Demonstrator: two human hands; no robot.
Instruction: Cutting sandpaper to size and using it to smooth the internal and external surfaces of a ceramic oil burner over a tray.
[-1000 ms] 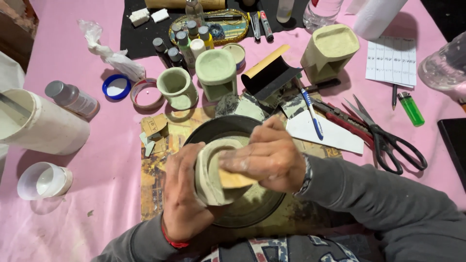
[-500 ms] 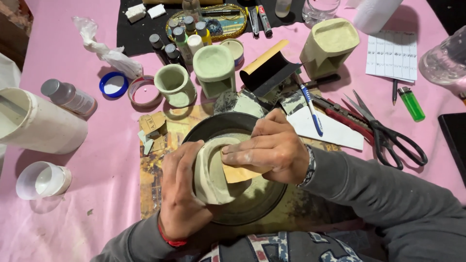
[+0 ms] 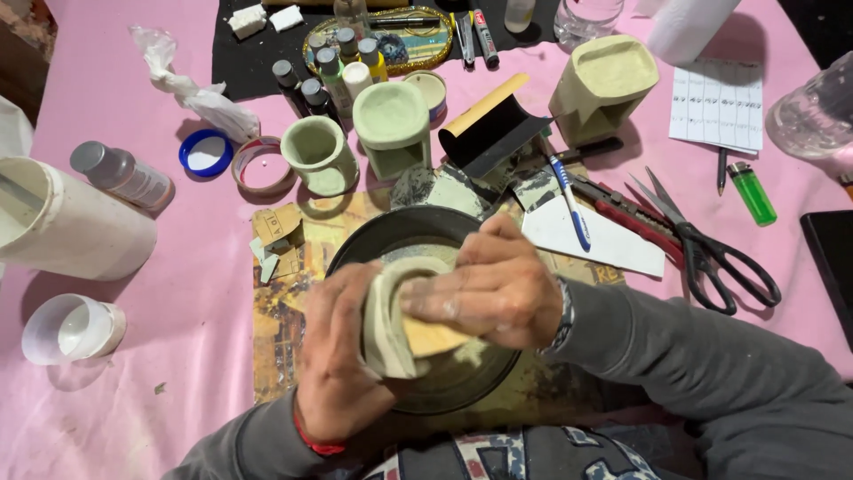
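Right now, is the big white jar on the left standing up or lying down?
Lying down. The white jar rests on its side on the pink table, its open mouth facing left toward the picture's edge.

My right hand [image 3: 498, 298] covers most of the pale clay piece [image 3: 386, 324]; can't see its far side or what the tan pad [image 3: 435, 338] touches. Dark dish [image 3: 400, 236] half hidden under both hands. Clear bottle [image 3: 817, 111] cut off at right edge.

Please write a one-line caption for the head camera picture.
Left hand holds a pale clay vessel over a dark round dish while right hand presses a tan pad against it.
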